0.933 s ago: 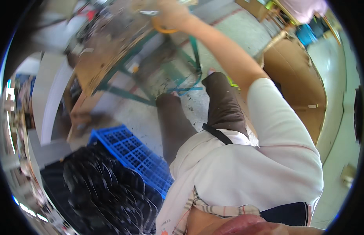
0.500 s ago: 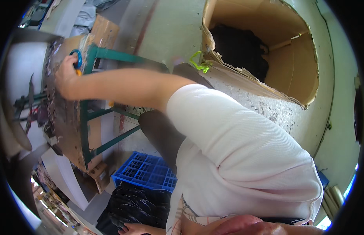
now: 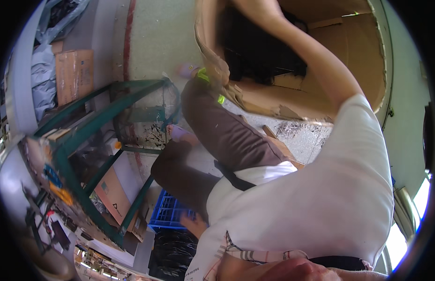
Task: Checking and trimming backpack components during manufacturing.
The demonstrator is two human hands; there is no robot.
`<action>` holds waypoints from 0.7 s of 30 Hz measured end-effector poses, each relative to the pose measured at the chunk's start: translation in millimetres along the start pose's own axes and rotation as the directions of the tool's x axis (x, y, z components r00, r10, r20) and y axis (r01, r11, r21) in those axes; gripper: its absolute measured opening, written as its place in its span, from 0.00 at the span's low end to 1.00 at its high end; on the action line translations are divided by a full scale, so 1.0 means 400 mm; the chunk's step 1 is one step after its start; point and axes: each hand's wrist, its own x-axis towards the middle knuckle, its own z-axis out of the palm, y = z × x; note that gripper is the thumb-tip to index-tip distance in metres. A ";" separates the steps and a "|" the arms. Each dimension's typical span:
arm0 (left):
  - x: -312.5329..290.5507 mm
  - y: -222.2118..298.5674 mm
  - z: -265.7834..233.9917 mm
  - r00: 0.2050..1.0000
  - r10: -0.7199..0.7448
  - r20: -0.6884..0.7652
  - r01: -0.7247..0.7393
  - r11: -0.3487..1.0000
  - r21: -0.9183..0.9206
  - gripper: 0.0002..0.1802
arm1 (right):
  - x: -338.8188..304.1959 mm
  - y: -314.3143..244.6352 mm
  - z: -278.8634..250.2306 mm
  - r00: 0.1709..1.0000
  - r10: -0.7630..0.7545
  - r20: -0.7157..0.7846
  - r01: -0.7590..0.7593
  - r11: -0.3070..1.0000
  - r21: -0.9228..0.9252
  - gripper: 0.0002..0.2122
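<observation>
- Grey floor [image 3: 156, 42] spreads out, with a green-framed counter [image 3: 70, 173] on the left.
- Big brown box [image 3: 360, 42] is at the top right, its mouth facing up, with a black pile [image 3: 259, 47] inside.
- Right hand [image 3: 259, 8] is over the pile, maybe reaching in. It is too blurry to tell if its fingers grip.
- Grabbing would call for fingers tucked around the pile.
- The pile seems longest from side to side, but has no clear front.
- Left hand [image 3: 195, 225] is by a blue crate [image 3: 168, 210]; its grip can't be told.
</observation>
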 end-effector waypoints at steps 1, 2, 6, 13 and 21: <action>-0.011 -0.066 0.026 0.998 0.021 0.062 -0.024 0.998 0.050 0.18 | -0.032 0.138 0.065 0.966 0.019 0.257 -0.019 1.000 -0.001 0.06; 0.001 -0.065 0.028 0.996 0.023 0.091 -0.028 0.998 0.057 0.18 | -0.057 0.323 0.105 0.461 0.224 0.858 0.245 0.898 -0.366 0.07; 0.067 0.001 -0.023 0.904 -0.378 0.201 0.393 0.919 -0.035 0.14 | -0.372 0.413 0.276 0.044 0.696 0.716 -0.719 0.520 -0.461 0.13; 0.083 0.022 -0.059 0.727 -0.631 0.273 0.673 0.734 -0.096 0.13 | -0.573 0.556 0.475 0.006 0.899 0.438 -0.965 0.120 -0.234 0.30; 0.089 0.079 -0.055 0.771 -0.616 0.164 0.609 0.788 0.092 0.16 | -0.589 0.680 0.663 -0.051 0.929 0.365 -0.947 -0.161 0.277 0.52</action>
